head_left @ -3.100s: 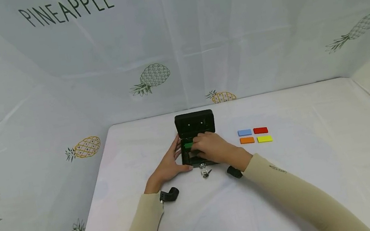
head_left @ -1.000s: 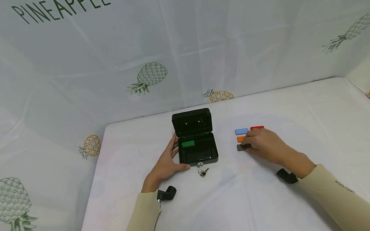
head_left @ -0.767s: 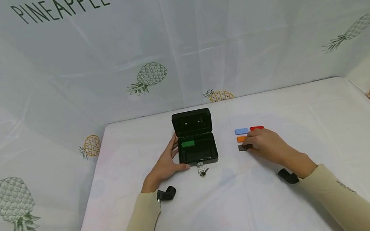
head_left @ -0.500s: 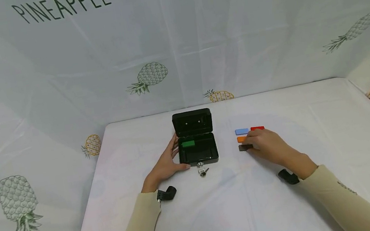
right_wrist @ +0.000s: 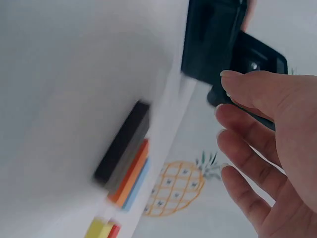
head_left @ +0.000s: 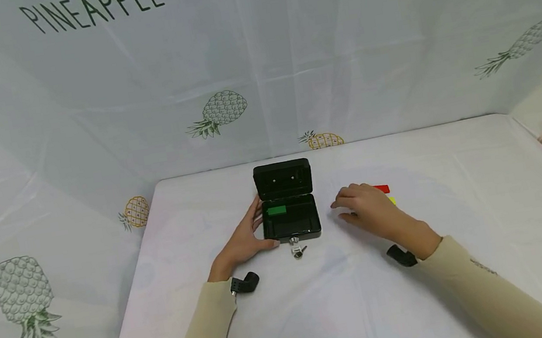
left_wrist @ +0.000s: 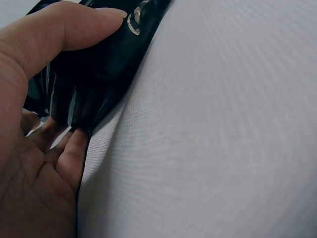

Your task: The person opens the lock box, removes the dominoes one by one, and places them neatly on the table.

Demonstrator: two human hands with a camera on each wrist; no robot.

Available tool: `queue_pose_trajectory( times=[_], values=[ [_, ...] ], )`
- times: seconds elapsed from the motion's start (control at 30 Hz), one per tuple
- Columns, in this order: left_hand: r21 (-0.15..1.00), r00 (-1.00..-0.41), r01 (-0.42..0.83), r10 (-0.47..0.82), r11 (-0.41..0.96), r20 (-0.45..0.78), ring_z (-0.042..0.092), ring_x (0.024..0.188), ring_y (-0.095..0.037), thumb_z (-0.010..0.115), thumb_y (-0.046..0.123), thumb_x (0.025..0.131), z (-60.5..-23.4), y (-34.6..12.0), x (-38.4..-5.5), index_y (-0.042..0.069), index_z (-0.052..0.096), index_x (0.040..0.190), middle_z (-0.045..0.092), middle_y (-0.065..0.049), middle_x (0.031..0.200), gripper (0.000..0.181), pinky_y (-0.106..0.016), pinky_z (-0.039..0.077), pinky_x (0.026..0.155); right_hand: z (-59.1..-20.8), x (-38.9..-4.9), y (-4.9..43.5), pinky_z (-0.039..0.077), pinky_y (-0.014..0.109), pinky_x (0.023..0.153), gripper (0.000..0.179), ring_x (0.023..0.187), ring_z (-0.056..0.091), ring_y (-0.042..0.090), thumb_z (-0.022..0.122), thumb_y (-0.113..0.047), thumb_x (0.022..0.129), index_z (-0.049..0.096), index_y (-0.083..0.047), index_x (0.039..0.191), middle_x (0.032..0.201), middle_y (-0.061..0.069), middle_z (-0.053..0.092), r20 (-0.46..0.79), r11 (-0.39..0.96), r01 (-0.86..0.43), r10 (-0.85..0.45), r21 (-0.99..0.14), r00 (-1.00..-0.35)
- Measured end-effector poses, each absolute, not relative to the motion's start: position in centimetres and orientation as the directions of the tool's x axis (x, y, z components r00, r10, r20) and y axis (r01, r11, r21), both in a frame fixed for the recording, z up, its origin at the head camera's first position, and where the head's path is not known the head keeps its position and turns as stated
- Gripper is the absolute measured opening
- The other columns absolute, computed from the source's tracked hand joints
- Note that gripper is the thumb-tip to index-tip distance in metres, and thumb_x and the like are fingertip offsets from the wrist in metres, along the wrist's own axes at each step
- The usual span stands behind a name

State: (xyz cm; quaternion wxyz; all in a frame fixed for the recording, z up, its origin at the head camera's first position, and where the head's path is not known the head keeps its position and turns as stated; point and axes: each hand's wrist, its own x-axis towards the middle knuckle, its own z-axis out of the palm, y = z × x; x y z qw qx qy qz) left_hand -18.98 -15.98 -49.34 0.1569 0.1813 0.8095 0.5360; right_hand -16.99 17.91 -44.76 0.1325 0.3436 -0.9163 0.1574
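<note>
A black cash box (head_left: 294, 230) stands with its lid (head_left: 283, 179) raised, and a green block (head_left: 276, 210) lies in its back left part. My left hand (head_left: 242, 243) holds the box's left side, thumb (left_wrist: 86, 27) at the front wall and fingers along the side. My right hand (head_left: 370, 209) hovers right of the box, fingers loosely bent and apart, holding nothing. Below it, the right wrist view shows a dark grey block (right_wrist: 124, 141) beside an orange block (right_wrist: 130, 176) and a blue block (right_wrist: 136, 184); in the head view the hand hides these.
A red block (head_left: 382, 188) and a yellow block (head_left: 392, 200) show partly behind the right hand. Keys (head_left: 297, 251) hang from the lock at the box's front. A pineapple-print cloth (head_left: 224, 108) rises behind the white-covered table (head_left: 295, 319).
My right hand carried the dark grey block from the box to the other blocks, let go of it, and has moved back left toward the box. The left hand stays on the box.
</note>
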Motion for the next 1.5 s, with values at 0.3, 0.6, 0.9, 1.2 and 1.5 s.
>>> queue_pose_trajectory(
  times=[0.3, 0.6, 0.9, 1.2, 1.5],
  values=[
    [0.925, -0.886, 0.12, 0.459, 0.359, -0.063, 0.026, 0.16, -0.035, 0.089, 0.0, 0.083, -49.5, -16.2, -19.1, 0.013, 0.001, 0.172, 0.02, -0.017, 0.174, 0.125, -0.044, 0.028, 0.131, -43.7, -17.7, 13.5, 0.062, 0.04, 0.092, 0.032, 0.103, 0.068, 0.026, 0.093, -0.011, 0.082, 0.082, -0.008, 0.111, 0.108, 0.006, 0.075, 0.3, 0.724, -0.671, -0.612, -0.161, -0.732],
    [0.927, -0.884, 0.117, 0.463, 0.357, -0.066, 0.028, 0.159, -0.033, 0.088, 0.001, 0.083, -49.6, -16.1, -19.3, 0.013, 0.0, 0.172, 0.022, -0.016, 0.173, 0.125, -0.04, 0.03, 0.131, -43.7, -19.1, 10.8, 0.06, 0.039, 0.09, 0.027, 0.103, 0.065, 0.024, 0.089, -0.014, 0.087, 0.081, -0.009, 0.112, 0.111, 0.005, 0.072, 0.327, 0.662, -0.738, -0.675, -0.129, -0.662],
    [0.927, -0.88, 0.113, 0.47, 0.357, -0.074, 0.026, 0.16, -0.029, 0.088, 0.002, 0.085, -49.4, -16.1, -19.3, 0.014, 0.0, 0.172, 0.02, -0.014, 0.174, 0.124, -0.038, 0.029, 0.131, -43.8, -20.3, 8.9, 0.061, 0.04, 0.092, 0.026, 0.106, 0.067, 0.023, 0.087, -0.017, 0.09, 0.08, -0.009, 0.114, 0.115, 0.005, 0.072, 0.286, 0.651, -0.756, -0.715, -0.059, -0.638],
    [0.923, -0.882, 0.106, 0.463, 0.37, -0.085, 0.028, 0.16, -0.03, 0.088, 0.003, 0.085, -49.2, -16.1, -19.1, 0.015, 0.0, 0.172, 0.02, -0.013, 0.174, 0.124, -0.039, 0.03, 0.131, -44.3, -21.1, 7.2, 0.061, 0.043, 0.099, 0.03, 0.109, 0.068, 0.024, 0.085, -0.017, 0.092, 0.079, -0.009, 0.12, 0.121, 0.005, 0.072, 0.198, 0.668, -0.743, -0.725, -0.032, -0.66],
    [0.926, -0.88, 0.099, 0.466, 0.364, -0.089, 0.027, 0.16, -0.031, 0.087, 0.003, 0.086, -49.4, -16.3, -19.1, 0.014, -0.001, 0.172, 0.019, -0.015, 0.174, 0.123, -0.04, 0.03, 0.131, -44.6, -21.2, 6.1, 0.06, 0.044, 0.101, 0.029, 0.112, 0.068, 0.024, 0.084, -0.018, 0.093, 0.08, -0.011, 0.121, 0.122, 0.005, 0.073, 0.129, 0.668, -0.744, -0.739, 0.006, -0.662]
  ],
)
